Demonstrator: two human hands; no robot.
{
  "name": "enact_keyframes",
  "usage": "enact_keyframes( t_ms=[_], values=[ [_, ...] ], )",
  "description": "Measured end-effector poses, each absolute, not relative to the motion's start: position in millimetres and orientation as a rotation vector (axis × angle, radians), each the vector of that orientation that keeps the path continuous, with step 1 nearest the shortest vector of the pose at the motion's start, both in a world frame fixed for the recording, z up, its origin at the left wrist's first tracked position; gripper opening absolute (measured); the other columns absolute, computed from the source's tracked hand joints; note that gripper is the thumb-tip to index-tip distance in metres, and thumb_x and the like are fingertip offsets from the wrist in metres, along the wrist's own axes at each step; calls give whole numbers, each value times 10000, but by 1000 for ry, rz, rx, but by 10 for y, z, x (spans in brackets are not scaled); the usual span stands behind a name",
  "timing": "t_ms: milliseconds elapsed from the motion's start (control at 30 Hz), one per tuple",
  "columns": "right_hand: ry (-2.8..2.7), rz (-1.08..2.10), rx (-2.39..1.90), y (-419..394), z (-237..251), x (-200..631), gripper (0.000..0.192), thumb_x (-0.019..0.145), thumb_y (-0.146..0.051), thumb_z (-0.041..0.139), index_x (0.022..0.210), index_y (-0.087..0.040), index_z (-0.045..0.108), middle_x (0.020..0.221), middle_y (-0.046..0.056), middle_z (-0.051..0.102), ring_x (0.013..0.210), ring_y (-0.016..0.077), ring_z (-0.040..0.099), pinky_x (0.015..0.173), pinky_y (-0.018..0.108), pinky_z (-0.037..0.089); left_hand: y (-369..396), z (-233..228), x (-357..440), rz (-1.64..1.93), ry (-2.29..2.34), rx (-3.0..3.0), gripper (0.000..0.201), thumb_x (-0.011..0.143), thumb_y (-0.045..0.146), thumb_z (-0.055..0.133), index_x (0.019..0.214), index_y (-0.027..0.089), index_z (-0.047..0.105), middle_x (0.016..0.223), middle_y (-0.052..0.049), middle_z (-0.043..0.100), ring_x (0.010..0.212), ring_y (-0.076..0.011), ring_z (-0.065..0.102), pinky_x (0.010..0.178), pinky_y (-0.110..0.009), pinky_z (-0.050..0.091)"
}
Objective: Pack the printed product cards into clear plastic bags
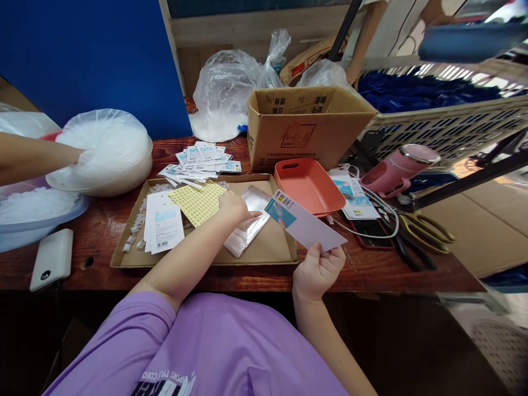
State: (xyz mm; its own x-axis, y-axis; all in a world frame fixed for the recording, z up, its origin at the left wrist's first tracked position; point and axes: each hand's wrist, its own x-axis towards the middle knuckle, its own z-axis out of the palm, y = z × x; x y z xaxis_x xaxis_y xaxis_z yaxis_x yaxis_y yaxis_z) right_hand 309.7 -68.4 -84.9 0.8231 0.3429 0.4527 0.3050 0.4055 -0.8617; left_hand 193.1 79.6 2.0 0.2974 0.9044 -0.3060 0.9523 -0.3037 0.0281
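Note:
My right hand holds a white packaging card with a blue picture and a yellow label, lifted above the table's front edge. My left hand reaches into a flat cardboard tray and its fingers pinch a clear plastic sleeve lying there. Just left of that hand lies a yellow sticker sheet. Printed white cards rest at the tray's left end beside several small white parts.
Behind the tray lie a loose pile of cards, an orange plastic dish and an open cardboard box. Right: pink tumbler, scissors, phone. Left: another person's arm in a bagged bowl, a power bank.

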Motion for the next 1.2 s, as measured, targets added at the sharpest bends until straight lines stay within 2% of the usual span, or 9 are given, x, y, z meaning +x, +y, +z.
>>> enact_keyframes(
  t_ms=[167, 333, 400, 467, 600, 667, 900, 1067, 1200],
  values=[
    [-606, 50, -1136, -682, -879, 3123, 260, 828, -331, 621, 1010, -173, 523, 990, 61, 630, 940, 161, 633, 973, 431, 444, 861, -68, 1978, -249, 1793, 2250, 1038, 571, 795, 582, 1259, 22, 513, 1362, -325, 420, 1268, -435, 378, 977, -443, 348],
    [-598, 41, -1121, -682, -881, 3125, 267, 822, -334, 626, 1010, -179, 516, 1001, 56, 619, 962, 158, 627, 971, 417, 450, 935, -102, 1921, -135, 1824, 2128, 1040, 492, 726, 703, 1243, 45, 473, 1306, -296, 476, 1242, -399, 420, 971, -413, 363],
    [-592, 46, -1124, -681, -876, 3125, 267, 821, -336, 625, 1010, -181, 518, 1004, 55, 617, 972, 161, 626, 971, 417, 450, 959, -114, 1896, -81, 1834, 2068, 961, 505, 660, 742, 1215, 74, 467, 1249, -266, 531, 1186, -374, 484, 920, -396, 403],
    [-591, 60, -1119, -679, -872, 3126, 266, 818, -331, 630, 1008, -179, 523, 1002, 54, 619, 965, 159, 628, 969, 412, 451, 962, -109, 1867, -21, 1829, 2026, 794, 568, 563, 755, 1161, 114, 478, 1169, -223, 592, 1103, -340, 554, 852, -373, 434],
    [-574, 60, -1129, -676, -876, 3128, 268, 812, -337, 635, 998, -179, 524, 983, 51, 622, 943, 160, 632, 951, 409, 463, 922, -55, 1788, 137, 1799, 2007, 373, 738, 391, 654, 1014, 197, 493, 1035, -124, 653, 950, -275, 619, 760, -352, 441],
    [-569, 64, -1145, -677, -881, 3130, 276, 812, -353, 631, 996, -180, 519, 984, 55, 622, 945, 168, 633, 936, 415, 473, 900, -21, 1740, 218, 1773, 2002, 273, 762, 341, 621, 962, 219, 481, 975, -82, 662, 876, -243, 626, 718, -337, 435],
    [-597, 62, -1165, -665, -872, 3119, 287, 801, -366, 637, 988, -181, 523, 972, 52, 634, 906, 157, 638, 908, 393, 492, 779, 26, 1582, 438, 1676, 1975, 142, 809, 304, 546, 793, 212, 439, 878, -53, 651, 822, -197, 606, 699, -314, 421],
    [-672, -41, -1185, -870, -884, 3047, 233, 790, -351, 650, 942, -205, 549, 894, 26, 650, 872, 184, 662, 850, 428, 531, 553, 88, 1411, 667, 1328, 1545, 143, 875, 335, 492, 874, 203, 437, 982, -68, 691, 761, -154, 643, 726, -315, 456],
    [-1347, -18, -960, -1132, -740, 3045, 128, 785, -296, 640, 898, -259, 593, 942, 22, 704, 890, 220, 690, 731, 428, 587, 400, 167, 1226, 745, 976, 1073, 239, 793, 295, 619, 990, 182, 542, 1048, -81, 693, 814, -163, 669, 770, -329, 487]
  ],
)
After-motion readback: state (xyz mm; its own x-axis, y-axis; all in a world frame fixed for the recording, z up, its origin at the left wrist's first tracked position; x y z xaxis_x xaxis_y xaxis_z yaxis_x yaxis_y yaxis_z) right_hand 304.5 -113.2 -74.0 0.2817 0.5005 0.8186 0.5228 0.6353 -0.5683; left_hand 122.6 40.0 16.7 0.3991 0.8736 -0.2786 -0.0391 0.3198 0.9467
